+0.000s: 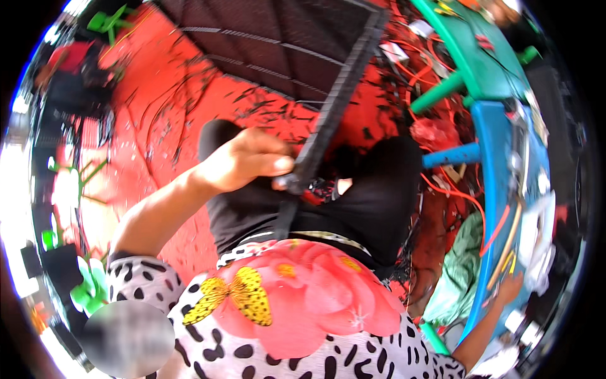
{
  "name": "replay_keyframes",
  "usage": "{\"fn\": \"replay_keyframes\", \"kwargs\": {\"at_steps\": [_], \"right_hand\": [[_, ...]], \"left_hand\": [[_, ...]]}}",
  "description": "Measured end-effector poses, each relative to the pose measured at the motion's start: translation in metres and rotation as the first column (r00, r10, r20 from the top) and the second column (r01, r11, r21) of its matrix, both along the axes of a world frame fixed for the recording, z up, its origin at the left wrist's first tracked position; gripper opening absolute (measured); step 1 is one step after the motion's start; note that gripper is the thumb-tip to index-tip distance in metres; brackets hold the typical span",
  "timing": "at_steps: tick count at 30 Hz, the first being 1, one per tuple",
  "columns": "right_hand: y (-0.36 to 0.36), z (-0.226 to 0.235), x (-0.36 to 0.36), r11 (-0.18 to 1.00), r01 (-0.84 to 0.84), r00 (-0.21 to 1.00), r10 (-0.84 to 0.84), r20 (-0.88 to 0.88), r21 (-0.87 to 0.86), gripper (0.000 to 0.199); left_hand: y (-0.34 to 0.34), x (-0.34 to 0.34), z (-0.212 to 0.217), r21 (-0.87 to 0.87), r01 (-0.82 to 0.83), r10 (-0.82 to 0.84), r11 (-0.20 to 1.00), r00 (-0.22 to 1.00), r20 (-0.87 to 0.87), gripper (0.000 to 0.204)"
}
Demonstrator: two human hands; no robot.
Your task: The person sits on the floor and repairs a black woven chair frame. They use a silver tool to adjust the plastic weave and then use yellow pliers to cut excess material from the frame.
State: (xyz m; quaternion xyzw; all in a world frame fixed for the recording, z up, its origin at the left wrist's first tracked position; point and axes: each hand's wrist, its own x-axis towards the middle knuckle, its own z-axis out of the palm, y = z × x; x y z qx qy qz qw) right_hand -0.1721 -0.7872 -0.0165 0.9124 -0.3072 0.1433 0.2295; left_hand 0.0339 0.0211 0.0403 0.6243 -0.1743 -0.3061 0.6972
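A large black rectangular panel [271, 47] with thin pale strips across its face stands tilted in front of my knees. My left hand [252, 161] is closed on its near corner, thumb on top. A short black strip [286, 218] hangs below that corner. Far off to the right, my right hand [507, 292] reaches over the blue plastic table [483, 120]. It is nearest to some thin yellow-handled tools [511, 262]. Blur and small size hide whether its fingers hold anything.
Red floor [148, 120] is strewn with black scraps and loose cables. A green plastic table [464, 44] stands at the upper right. Orange cords [457, 192] and a green sack [457, 271] lie beside the blue table. Green stools [110, 24] and a seated person [72, 69] are at the left.
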Motion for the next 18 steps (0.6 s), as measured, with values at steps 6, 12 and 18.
{"fn": "replay_keyframes", "kwargs": {"at_steps": [6, 12, 18], "right_hand": [[0.214, 0.070, 0.152, 0.742, -0.574, 0.819, 0.518, 0.248, 0.346, 0.031], [0.441, 0.103, 0.217, 0.197, -0.868, 0.370, 0.869, 0.329, 0.456, 0.026], [0.580, 0.133, 0.255, -0.269, -0.883, -0.077, 0.891, 0.446, 0.384, 0.024]], "left_hand": [[0.016, -0.004, -0.009, -0.150, -0.031, 0.016, 0.988, 0.995, -0.100, 0.043], [0.011, 0.006, -0.010, -0.039, 0.074, -0.078, 0.997, 0.990, -0.117, 0.046], [0.013, 0.018, -0.004, -0.041, 0.268, -0.271, 0.962, 0.956, -0.111, 0.029]]}}
